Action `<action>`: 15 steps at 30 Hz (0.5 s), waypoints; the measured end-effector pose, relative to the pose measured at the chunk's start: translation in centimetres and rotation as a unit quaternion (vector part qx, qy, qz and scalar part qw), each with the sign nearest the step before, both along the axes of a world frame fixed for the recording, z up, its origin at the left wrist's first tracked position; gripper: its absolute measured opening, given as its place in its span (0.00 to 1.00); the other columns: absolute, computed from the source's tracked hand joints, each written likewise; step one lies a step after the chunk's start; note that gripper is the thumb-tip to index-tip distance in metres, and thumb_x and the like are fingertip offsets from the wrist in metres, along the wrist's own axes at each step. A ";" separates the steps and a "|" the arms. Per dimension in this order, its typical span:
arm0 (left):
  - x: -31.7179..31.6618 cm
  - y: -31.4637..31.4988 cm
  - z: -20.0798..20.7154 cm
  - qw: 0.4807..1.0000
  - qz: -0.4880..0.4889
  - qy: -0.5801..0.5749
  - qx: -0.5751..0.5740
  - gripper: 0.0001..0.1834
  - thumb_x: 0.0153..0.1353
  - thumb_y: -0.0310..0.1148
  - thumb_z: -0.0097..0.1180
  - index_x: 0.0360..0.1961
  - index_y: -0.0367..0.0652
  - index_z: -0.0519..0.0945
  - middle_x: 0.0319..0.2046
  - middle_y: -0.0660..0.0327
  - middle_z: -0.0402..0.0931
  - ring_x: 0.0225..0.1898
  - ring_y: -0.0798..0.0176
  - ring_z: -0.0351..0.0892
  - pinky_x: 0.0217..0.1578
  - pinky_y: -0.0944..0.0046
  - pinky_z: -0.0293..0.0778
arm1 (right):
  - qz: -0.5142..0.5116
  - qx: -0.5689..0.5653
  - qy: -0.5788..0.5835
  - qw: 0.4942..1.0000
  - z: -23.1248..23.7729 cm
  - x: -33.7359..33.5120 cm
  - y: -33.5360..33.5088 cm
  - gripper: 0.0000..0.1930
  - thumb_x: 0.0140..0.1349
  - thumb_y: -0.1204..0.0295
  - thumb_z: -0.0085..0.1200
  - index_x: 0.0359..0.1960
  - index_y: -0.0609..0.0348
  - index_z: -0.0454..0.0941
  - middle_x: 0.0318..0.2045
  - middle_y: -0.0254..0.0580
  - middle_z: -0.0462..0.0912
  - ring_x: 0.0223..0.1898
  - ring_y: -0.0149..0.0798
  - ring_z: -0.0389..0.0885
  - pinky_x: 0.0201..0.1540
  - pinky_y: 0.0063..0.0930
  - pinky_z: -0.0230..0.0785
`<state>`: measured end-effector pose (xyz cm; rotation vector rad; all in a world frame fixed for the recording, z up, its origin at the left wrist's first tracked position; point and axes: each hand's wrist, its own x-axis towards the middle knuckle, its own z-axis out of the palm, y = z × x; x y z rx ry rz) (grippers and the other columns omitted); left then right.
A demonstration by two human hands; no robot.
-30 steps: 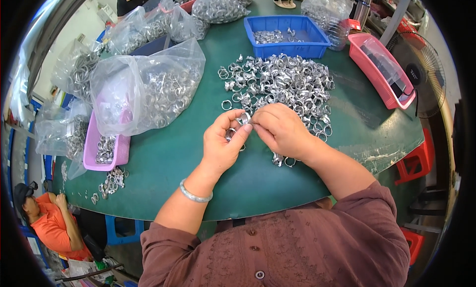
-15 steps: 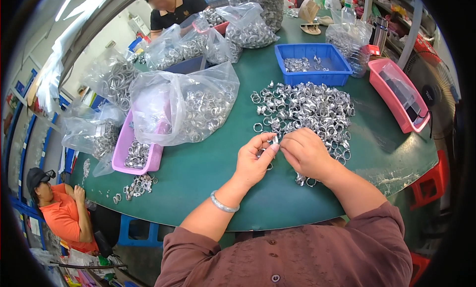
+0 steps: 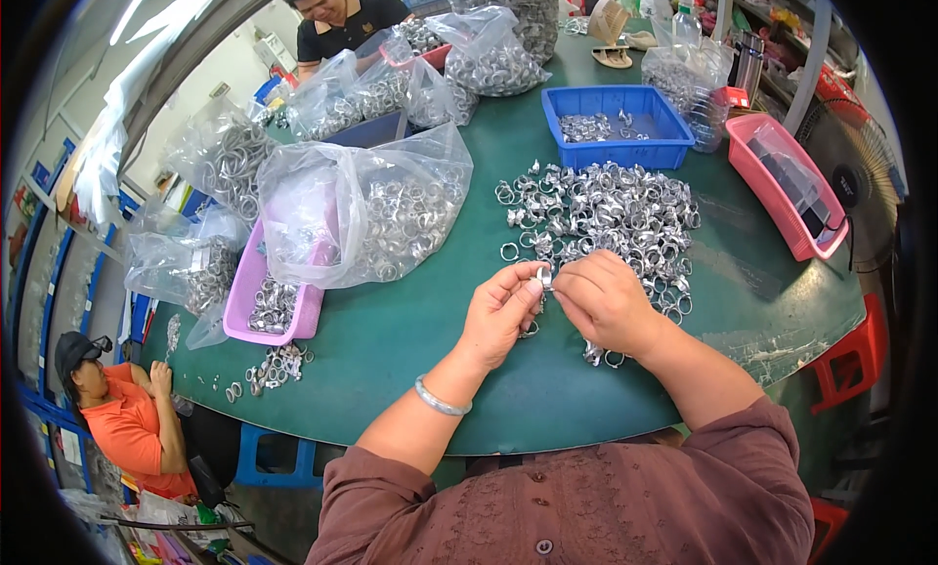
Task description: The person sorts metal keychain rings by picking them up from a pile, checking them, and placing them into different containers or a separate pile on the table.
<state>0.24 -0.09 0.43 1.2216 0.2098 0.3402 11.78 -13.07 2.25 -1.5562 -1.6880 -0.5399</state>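
Observation:
Over the green table's near half, my left hand [image 3: 500,313] pinches a silver metal ring [image 3: 544,276] between thumb and fingertips. Close beside it on the right, my right hand [image 3: 608,296] is closed, its fingertips bunched near that ring. Whatever lies in the right fingertips is hidden. Just beyond and partly under my right hand spreads a heap of loose silver metal rings [image 3: 611,209], many with small raised lugs. A few of them lie directly below my hands.
Behind the heap stands a blue tray [image 3: 625,157] with some metal pieces. A pink basket [image 3: 782,189] is at right. On the left are a lilac basket [image 3: 305,316], a large clear bag of rings [image 3: 410,209] and more bags. Two people are across and left of the table [image 3: 410,370].
The ring in my left fingers has turned slightly and shows more of its band. Both hands stay in nearly the same place.

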 end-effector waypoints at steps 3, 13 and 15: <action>0.0 0.0 0.0 1.000 0.000 0.003 0.002 0.12 0.61 0.30 0.47 0.46 0.40 0.74 0.18 0.70 0.65 0.17 0.78 0.59 0.17 0.79 0.55 | 0.004 0.002 0.002 1.000 0.1 -0.1 0.0 0.09 0.44 0.79 0.56 0.30 0.62 0.73 0.28 0.41 0.74 0.28 0.42 0.73 0.32 0.32 0.64; -0.1 0.0 0.3 1.000 -0.018 0.005 -0.021 0.13 0.61 0.31 0.47 0.47 0.41 0.71 0.19 0.69 0.66 0.17 0.78 0.59 0.16 0.79 0.54 | 0.012 0.005 0.003 1.000 0.1 -0.2 -0.1 0.09 0.43 0.80 0.55 0.29 0.63 0.73 0.28 0.42 0.74 0.27 0.43 0.72 0.32 0.32 0.64; -0.1 0.0 0.2 0.999 -0.021 0.003 -0.029 0.13 0.61 0.31 0.47 0.46 0.41 0.71 0.19 0.69 0.66 0.17 0.78 0.59 0.16 0.79 0.53 | 0.015 0.008 0.005 1.000 0.2 -0.2 0.0 0.09 0.43 0.80 0.55 0.29 0.63 0.73 0.28 0.42 0.74 0.27 0.43 0.72 0.32 0.32 0.64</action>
